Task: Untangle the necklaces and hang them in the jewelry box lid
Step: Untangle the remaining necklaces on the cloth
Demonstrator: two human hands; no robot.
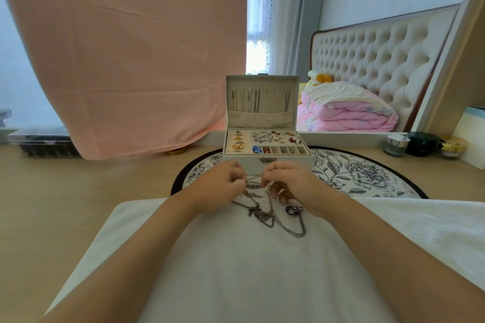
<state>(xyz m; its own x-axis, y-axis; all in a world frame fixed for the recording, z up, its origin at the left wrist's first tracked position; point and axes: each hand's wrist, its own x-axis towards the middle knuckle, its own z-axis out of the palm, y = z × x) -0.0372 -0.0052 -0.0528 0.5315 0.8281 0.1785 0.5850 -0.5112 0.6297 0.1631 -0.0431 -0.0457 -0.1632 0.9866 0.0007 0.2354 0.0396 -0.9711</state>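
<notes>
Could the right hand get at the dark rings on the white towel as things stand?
Probably yes: the dark rings lie uncovered beside the right hand, though its fingers pinch a chain.

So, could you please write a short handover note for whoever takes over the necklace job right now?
Left hand: pinches a thin pale chain pulled taut between both hands.
Right hand: pinches the same chain's other side.
Things: the tangle of silver metal chains lies on the white towel under the hands, with a dark double-ring pendant beside it. The cream jewelry box stands open behind, its lid upright.
Done: several hung necklaces are in the lid.
Left: free the held chain, hang it, then work through the tangle.
</notes>
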